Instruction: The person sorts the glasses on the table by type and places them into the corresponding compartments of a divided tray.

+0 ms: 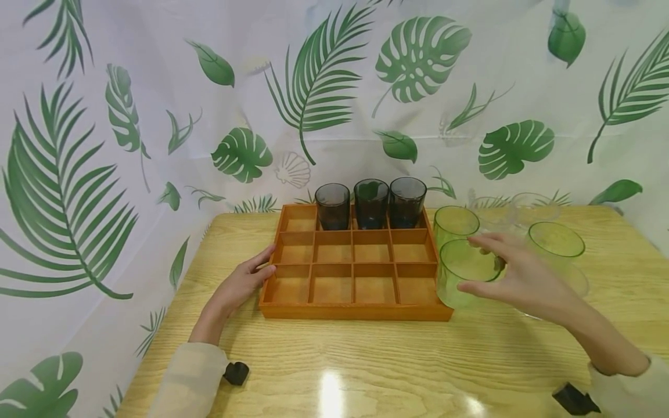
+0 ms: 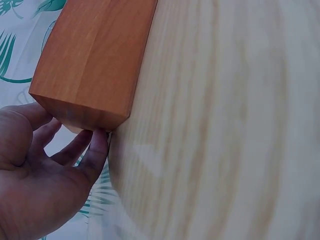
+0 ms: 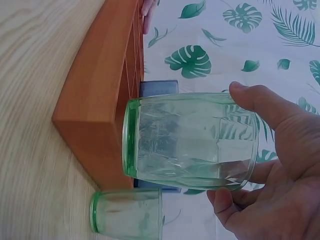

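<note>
"What does the right hand (image 1: 528, 280) grip?"
"A green glass (image 3: 192, 135), thumb and fingers spread wide around its rim; the tray (image 1: 355, 312) stands just left of the grip."
"And the left hand (image 1: 243, 283)?"
"It touches the tray; fingertips partly hidden, its grip cannot be told."

The left grip (image 1: 241, 283) is loosely bent while the right grip (image 1: 517, 274) pinches.

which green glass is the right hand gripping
The front green glass, just right of the wooden tray: the right hand grips it near its rim. The rear green glass and far-right green glass aren't gripped.
</note>
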`<state>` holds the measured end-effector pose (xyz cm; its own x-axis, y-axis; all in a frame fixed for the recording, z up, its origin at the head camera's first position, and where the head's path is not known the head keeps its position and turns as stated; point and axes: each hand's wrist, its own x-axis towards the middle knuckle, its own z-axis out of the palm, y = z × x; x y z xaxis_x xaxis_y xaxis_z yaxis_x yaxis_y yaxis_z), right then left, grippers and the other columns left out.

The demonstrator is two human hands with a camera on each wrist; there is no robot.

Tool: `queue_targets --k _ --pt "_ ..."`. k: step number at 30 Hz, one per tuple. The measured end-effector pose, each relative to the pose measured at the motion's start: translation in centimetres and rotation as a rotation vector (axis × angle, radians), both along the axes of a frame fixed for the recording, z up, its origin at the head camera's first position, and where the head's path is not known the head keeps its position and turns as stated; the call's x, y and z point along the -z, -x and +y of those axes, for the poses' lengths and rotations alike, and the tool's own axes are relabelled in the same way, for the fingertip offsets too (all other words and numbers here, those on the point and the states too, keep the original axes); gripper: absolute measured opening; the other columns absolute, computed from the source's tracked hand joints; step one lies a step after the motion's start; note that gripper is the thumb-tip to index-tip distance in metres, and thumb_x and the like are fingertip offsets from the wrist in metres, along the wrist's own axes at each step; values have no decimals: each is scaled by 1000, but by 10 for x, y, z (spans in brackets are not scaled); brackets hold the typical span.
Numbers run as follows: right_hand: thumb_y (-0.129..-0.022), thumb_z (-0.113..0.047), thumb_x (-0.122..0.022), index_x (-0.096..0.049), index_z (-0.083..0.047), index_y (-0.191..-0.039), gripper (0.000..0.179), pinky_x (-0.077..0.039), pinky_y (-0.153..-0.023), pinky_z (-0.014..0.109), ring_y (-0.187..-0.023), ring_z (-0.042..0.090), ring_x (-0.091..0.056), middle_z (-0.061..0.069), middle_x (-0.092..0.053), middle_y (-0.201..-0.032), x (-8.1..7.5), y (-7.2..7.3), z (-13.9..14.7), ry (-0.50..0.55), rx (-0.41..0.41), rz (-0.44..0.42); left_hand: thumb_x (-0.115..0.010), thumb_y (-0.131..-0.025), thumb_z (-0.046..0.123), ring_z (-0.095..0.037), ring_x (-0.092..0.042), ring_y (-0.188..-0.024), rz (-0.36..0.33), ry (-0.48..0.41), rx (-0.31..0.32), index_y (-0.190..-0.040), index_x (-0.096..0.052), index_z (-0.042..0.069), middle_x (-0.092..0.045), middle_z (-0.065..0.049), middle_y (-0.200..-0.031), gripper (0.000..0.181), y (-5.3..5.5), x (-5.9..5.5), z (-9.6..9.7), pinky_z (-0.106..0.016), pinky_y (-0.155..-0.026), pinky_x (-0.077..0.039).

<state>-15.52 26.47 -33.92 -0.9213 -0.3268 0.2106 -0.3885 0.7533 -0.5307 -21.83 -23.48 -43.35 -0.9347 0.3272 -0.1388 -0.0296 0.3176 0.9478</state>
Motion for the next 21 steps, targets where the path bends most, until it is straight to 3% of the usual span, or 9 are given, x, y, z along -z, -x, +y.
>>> queue_targets --k 10,21 --pt "-82 -39 -89 -51 2 -150 88 -51 -85 59 -118 39 -53 21 -51 -138 -4 4 -36 20 -60 -61 -48 -112 22 -41 -22 -153 3 2 -7 -167 -19 18 -12 -19 -171 62 0 1 1 -54 -122 -23" --pt "-82 -38 -89 -54 2 -147 84 -53 -89 54 -118 37 -55 21 -53 -138 -7 6 -76 67 -155 -60 -48 -112 23 -40 -23 -153 1 12 -12 -167 -20 18 -13 -18 -171 62 0 1 0 -54 -122 -24"
